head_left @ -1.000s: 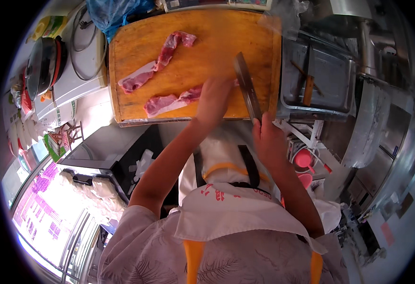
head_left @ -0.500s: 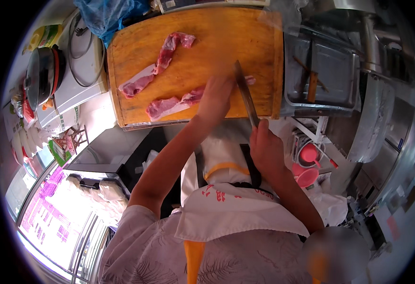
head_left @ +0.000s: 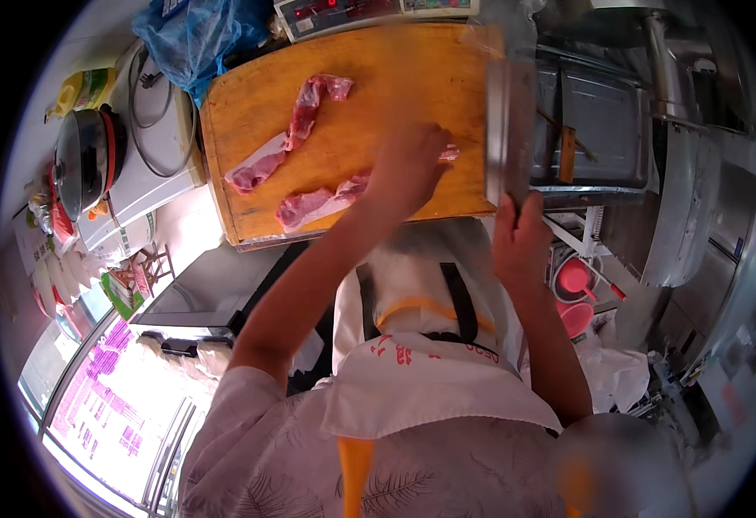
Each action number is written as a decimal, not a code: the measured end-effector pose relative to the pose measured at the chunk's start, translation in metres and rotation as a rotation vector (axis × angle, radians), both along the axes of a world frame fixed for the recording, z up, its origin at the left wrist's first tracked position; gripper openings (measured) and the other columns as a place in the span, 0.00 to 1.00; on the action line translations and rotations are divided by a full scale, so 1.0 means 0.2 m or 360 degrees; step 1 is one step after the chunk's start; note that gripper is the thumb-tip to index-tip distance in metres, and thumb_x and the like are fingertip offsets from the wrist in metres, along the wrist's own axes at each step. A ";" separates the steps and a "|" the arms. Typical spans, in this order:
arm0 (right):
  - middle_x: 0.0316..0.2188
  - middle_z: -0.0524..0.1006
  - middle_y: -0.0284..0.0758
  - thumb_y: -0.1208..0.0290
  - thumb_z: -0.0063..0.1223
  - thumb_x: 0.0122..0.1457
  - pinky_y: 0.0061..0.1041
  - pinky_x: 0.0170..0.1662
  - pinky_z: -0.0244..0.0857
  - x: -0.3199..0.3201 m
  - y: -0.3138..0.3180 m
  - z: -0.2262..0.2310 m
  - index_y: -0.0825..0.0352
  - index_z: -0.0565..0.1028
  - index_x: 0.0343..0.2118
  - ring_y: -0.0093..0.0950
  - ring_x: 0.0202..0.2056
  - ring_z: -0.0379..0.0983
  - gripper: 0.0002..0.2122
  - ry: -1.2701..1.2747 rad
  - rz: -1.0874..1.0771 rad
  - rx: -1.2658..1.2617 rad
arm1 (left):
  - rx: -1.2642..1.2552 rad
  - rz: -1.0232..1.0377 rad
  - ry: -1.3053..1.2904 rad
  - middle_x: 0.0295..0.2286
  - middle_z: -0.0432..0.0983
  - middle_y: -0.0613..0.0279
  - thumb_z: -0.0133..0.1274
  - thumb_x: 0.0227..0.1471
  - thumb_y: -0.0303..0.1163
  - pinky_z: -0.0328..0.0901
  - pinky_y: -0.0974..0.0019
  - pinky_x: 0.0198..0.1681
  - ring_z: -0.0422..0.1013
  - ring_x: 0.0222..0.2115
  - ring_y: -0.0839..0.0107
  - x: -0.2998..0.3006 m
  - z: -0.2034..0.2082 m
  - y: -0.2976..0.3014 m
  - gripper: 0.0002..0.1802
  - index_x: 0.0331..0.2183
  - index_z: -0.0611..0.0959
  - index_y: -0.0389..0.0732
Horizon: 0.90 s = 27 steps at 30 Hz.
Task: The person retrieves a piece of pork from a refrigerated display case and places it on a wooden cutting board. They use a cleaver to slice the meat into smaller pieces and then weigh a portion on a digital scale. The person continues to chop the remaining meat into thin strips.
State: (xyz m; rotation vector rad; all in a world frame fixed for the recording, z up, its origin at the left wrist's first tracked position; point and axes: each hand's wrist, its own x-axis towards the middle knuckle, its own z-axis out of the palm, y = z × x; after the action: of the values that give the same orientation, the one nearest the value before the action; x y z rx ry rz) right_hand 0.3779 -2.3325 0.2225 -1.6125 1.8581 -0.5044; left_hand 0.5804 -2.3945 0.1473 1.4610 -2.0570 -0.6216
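Two long strips of raw meat lie on a wooden cutting board (head_left: 248, 95). The farther strip (head_left: 302, 112) is bent and untouched at the left. My left hand (head_left: 408, 168) is closed over the nearer strip of meat (head_left: 318, 205), hiding its middle; its pale right end shows past my fingers. My right hand (head_left: 519, 229) grips the handle of a cleaver (head_left: 509, 121). Its broad blade, smeared by motion, stands above the board's right edge, apart from the meat.
A metal tray (head_left: 607, 121) with a wooden-handled tool (head_left: 568, 155) adjoins the board's right side. A scale (head_left: 343, 19) and a blue plastic bag (head_left: 197, 43) sit behind it. At the left stands a lidded pan (head_left: 80, 160); pink scoops (head_left: 573, 276) are lower right.
My right hand has carried the cleaver rightward, away from the meat, and the blade has turned its broad side into view. My left hand stays on the nearer strip.
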 end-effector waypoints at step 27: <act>0.22 0.78 0.43 0.70 0.54 0.69 0.42 0.27 0.74 -0.05 0.09 -0.13 0.67 0.66 0.40 0.46 0.27 0.80 0.09 0.0262 0.0651 0.0156 | 0.0048 0.0514 0.0349 0.34 0.80 0.55 0.62 0.53 0.17 0.71 0.54 0.38 0.75 0.36 0.51 0.01 -0.13 0.17 0.08 0.36 0.85 0.38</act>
State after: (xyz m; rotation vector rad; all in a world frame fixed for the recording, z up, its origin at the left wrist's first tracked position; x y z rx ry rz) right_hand 0.3688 -2.3149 0.1967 -1.9468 1.5730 -0.1038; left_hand 0.5827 -2.3599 0.1213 1.6196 -1.6085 -0.6486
